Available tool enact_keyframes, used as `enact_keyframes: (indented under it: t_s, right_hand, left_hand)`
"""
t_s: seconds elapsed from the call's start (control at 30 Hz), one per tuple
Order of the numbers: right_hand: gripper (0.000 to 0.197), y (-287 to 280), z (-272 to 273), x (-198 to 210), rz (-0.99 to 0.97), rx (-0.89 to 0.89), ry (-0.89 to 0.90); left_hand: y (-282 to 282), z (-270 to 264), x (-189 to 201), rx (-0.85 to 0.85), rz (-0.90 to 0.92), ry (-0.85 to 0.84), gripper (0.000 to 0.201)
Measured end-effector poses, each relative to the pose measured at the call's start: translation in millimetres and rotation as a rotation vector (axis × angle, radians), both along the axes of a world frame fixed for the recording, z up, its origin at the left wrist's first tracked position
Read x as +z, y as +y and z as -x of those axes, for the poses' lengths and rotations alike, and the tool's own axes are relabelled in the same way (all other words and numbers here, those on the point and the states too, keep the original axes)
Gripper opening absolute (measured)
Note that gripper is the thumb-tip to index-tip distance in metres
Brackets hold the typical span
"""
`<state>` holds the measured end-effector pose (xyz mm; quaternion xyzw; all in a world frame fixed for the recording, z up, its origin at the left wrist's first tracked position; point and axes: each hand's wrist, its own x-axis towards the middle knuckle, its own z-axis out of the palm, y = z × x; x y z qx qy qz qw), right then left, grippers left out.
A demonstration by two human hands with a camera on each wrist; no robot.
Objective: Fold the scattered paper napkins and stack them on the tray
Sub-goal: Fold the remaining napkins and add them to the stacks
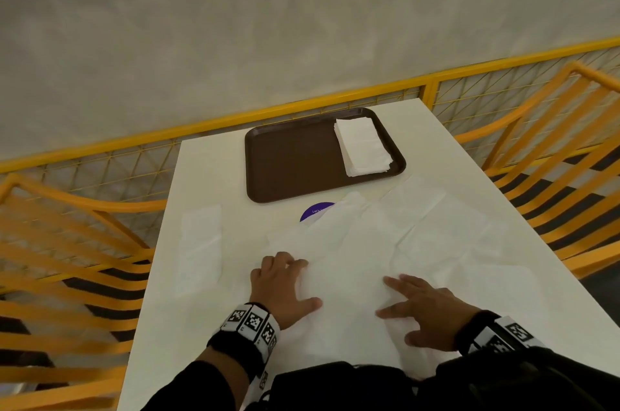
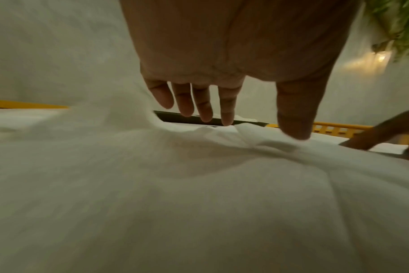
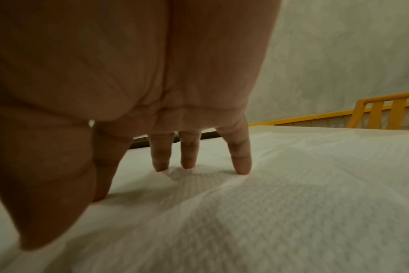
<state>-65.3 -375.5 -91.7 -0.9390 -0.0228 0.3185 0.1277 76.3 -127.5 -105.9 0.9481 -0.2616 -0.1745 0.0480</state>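
A brown tray sits at the table's far middle, with a stack of folded white napkins on its right side. Several unfolded white napkins lie overlapping across the middle and right of the table. My left hand rests with spread fingers on the left part of the nearest napkin. In the left wrist view the napkin is bunched up under that hand. My right hand presses straight fingertips onto the same napkin. Neither hand grips anything.
One more napkin lies flat near the table's left edge. A purple round sticker peeks out from under the napkins before the tray. Yellow chairs flank the table, and a yellow railing runs behind it. Dark clothing covers the near edge.
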Motion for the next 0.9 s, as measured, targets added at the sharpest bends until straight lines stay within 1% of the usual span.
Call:
enact_keyframes:
  t_s: [0.1,0.2,0.23,0.27,0.33,0.4,0.43,0.47,0.5,0.53,0.57,0.67,0.73,0.8,0.83,0.87,0.9]
  right_hand:
    - [0.06,0.1,0.7,0.4,-0.013,-0.004,-0.008]
    - [0.057,0.2,2.5,3.3,-0.028,-0.03,-0.027]
    - [0.057,0.3,3.1,4.8,-0.04,-0.048,-0.054]
    - [0.059,0.1,3.6,7.5,-0.067,-0.084,-0.094]
    - [0.068,-2.0,2.3,14.7,-0.181,-0.215,-0.194]
    - [0.086,-4.5,-1.9,23.8,-0.349,-0.38,-0.273]
    - [0.096,-4.7,-5.2,29.9,-0.445,-0.458,-0.28]
    - [0.102,-3.6,-8.7,35.5,-0.54,-0.521,-0.268]
    - [0.099,-1.4,-13.3,41.3,-0.625,-0.56,-0.25]
    - [0.088,1.3,-18.1,46.1,-0.7,-0.58,-0.24]
    - [0.072,4.5,-23.0,50.8,-0.76,-0.591,-0.241]
    - [0.028,17.7,-35.8,68.7,-0.902,-0.624,-0.322]
    - [0.012,24.7,-41.4,79.4,-0.89,-0.641,-0.388]
    - [0.008,28.2,-45.5,85.9,-0.824,-0.626,-0.436]
    - [0.007,28.6,-46.6,88.3,-0.764,-0.607,-0.468]
    - [0.007,28.9,-47.0,90.5,-0.69,-0.588,-0.509]
    - [0.008,29.5,-47.1,92.3,-0.622,-0.573,-0.559]
  left_hand:
    - [-18.4,-0.4,-0.2,-0.006,-0.001,0.053,0.068]
    - [-29.4,-2.9,0.3,-0.03,0.042,0.016,0.046]
    - [-31.2,-3.7,1.8,-0.03,0.113,0.022,0.037]
    - [-32.7,-3.9,4.7,-0.035,0.234,0.034,0.027]
    - [-35.1,-4.3,17.8,-0.049,0.485,0.078,0.007]
    - [-35.9,-4.5,40.0,-0.044,0.646,0.097,0.021]
    - [-35.4,-6.0,52.9,-0.019,0.743,0.165,0.024]
    - [-34.4,-7.2,67.5,-0.002,0.853,0.268,0.022]
    - [-32.6,-9.2,80.6,0.007,0.971,0.376,0.019]
    - [-30.3,-11.5,93.3,0.017,1.07,0.458,0.017]
    - [-27.5,-14.7,103.3,0.038,1.138,0.504,0.016]
    - [-19.1,-18.8,125.0,0.102,1.264,0.511,0.024]
    - [-13.4,-18.0,130.9,0.134,1.308,0.523,0.026]
    - [-6.8,-17.2,131.4,0.164,1.295,0.541,0.033]
    - [-4.7,-17.3,129.8,0.177,1.264,0.506,0.038]
    - [-3.2,-16.9,128.3,0.198,1.202,0.407,0.041]
    - [-2.3,-16.7,126.2,0.24,1.094,0.235,0.04]
